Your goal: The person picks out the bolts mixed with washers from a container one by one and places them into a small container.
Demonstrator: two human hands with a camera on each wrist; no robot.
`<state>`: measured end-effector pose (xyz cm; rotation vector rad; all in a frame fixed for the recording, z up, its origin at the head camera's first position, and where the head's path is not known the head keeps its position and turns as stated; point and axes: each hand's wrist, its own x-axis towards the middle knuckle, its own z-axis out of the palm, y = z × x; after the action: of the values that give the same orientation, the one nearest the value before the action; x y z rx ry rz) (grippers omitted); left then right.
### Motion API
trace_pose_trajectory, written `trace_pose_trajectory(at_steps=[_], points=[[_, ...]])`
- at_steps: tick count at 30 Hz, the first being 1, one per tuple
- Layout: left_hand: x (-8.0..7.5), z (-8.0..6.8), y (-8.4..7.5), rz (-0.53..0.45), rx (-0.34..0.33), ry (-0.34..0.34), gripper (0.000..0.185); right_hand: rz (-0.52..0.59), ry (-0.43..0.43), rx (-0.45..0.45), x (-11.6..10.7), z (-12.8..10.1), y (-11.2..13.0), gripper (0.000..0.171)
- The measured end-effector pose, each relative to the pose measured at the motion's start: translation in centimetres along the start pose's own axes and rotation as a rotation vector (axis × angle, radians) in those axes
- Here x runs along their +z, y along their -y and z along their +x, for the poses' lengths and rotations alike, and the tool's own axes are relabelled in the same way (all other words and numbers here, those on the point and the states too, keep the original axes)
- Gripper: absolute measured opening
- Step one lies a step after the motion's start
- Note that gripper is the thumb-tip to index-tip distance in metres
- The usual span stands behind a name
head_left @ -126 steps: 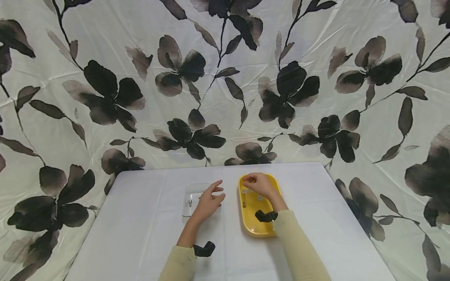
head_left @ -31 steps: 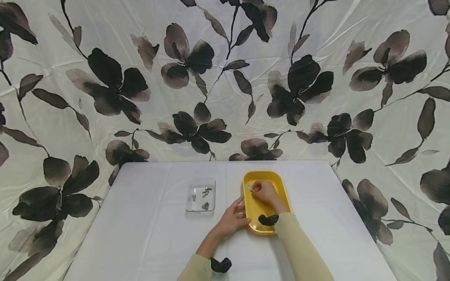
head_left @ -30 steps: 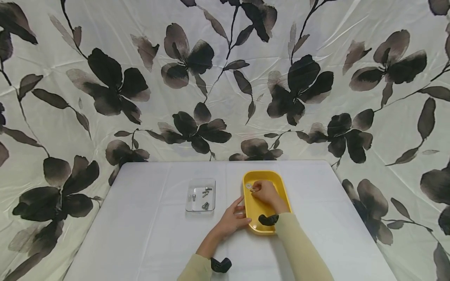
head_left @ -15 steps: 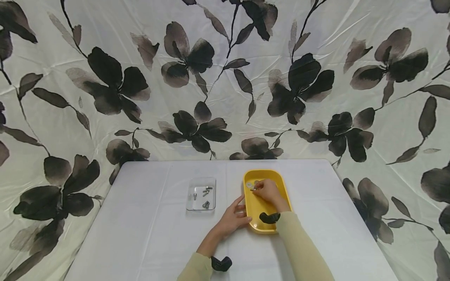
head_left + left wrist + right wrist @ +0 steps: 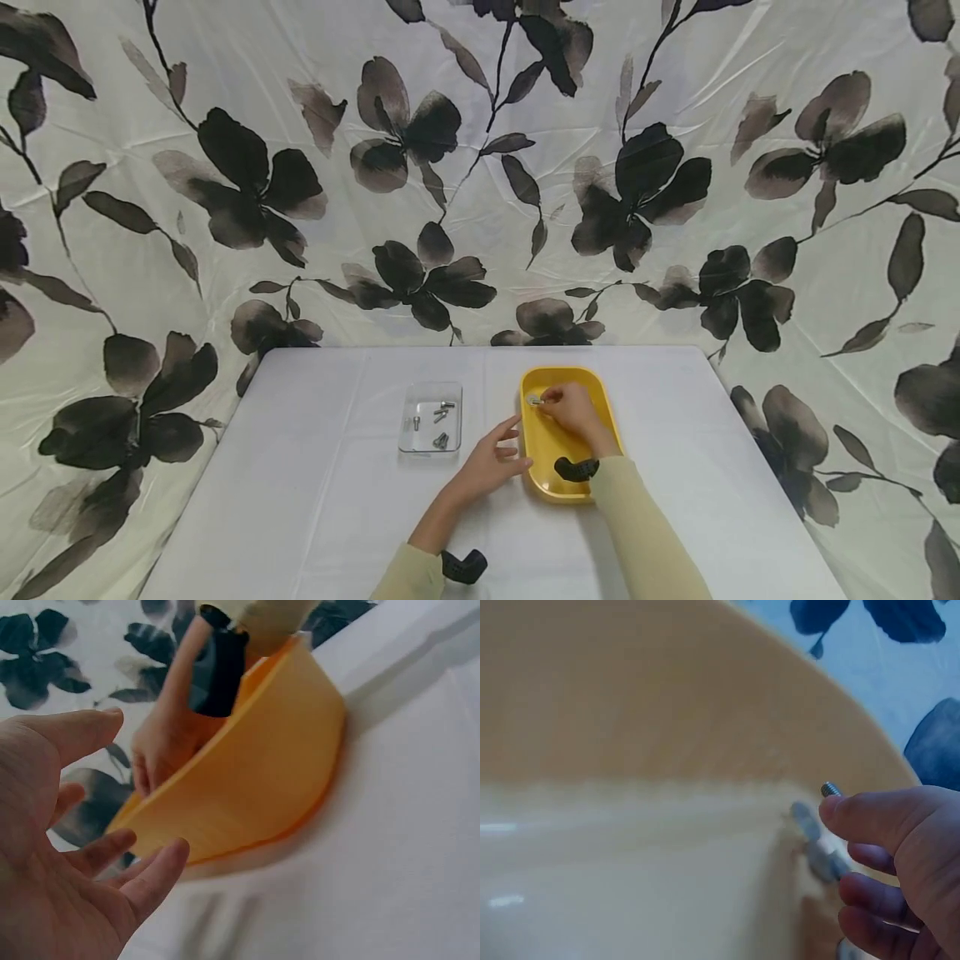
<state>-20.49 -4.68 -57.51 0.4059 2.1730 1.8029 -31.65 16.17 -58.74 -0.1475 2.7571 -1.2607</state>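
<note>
My right hand (image 5: pixel 572 410) is inside the yellow tray (image 5: pixel 547 467), toward its far end. Thumb and fingers pinch a small metal bolt, whose threaded tip (image 5: pixel 830 789) sticks out past the thumb in the right wrist view. Below those fingers, round washers (image 5: pixel 805 819) lie at the tray's end, partly hidden by the hand. Just left of the tray is my left hand (image 5: pixel 487 462), fingers loosely spread and holding nothing. In the left wrist view its fingers (image 5: pixel 166 874) are spread before the tray's outer wall (image 5: pixel 262 772).
To the left of the tray stands a clear plastic box (image 5: pixel 414 407) with several metal bolts (image 5: pixel 441 440) lying in it. Both containers are on a white-covered table (image 5: pixel 322 467). A floral curtain (image 5: pixel 525 208) hangs behind the table's far edge.
The left hand has come from near the clear box to the tray's side, then shifted slightly left off its edge. A bolt that lay in the tray earlier is now pinched by the right hand.
</note>
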Motion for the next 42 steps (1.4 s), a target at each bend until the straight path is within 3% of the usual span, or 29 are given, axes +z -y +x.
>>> trace_pose_trajectory(at_steps=[10, 16, 19, 24, 33, 38, 42], points=[[-4.1, -1.8, -3.1, 0.154, 0.015, -0.067, 0.060, -0.081, -0.084, -0.165, -1.6, -0.2, 3.3, 0.013], [-6.6, -2.9, -3.5, 0.207, 0.037, -0.145, 0.052, -0.073, -0.094, -0.207, -2.3, -0.3, 5.6, 0.011], [-7.9, -3.1, -3.6, 0.197, 0.068, -0.170, 0.049, -0.046, -0.090, -0.223, -2.4, -0.2, 6.6, 0.010], [-10.0, -3.6, -3.6, 0.184, 0.066, -0.249, 0.046, -0.011, -0.068, -0.202, -1.9, 0.0, 7.8, 0.012], [-13.1, -4.0, -0.8, 0.168, 0.033, -0.446, 0.045, 0.007, -0.040, -0.213, -0.2, 0.4, 9.6, 0.012], [-13.7, -4.4, 0.9, 0.181, -0.007, -0.538, 0.046, 0.012, -0.016, -0.233, 0.5, 0.5, 10.9, 0.012], [-13.8, -4.5, 2.2, 0.192, -0.077, -0.582, 0.050, 0.026, 0.005, -0.257, 1.3, 0.7, 11.5, 0.013]])
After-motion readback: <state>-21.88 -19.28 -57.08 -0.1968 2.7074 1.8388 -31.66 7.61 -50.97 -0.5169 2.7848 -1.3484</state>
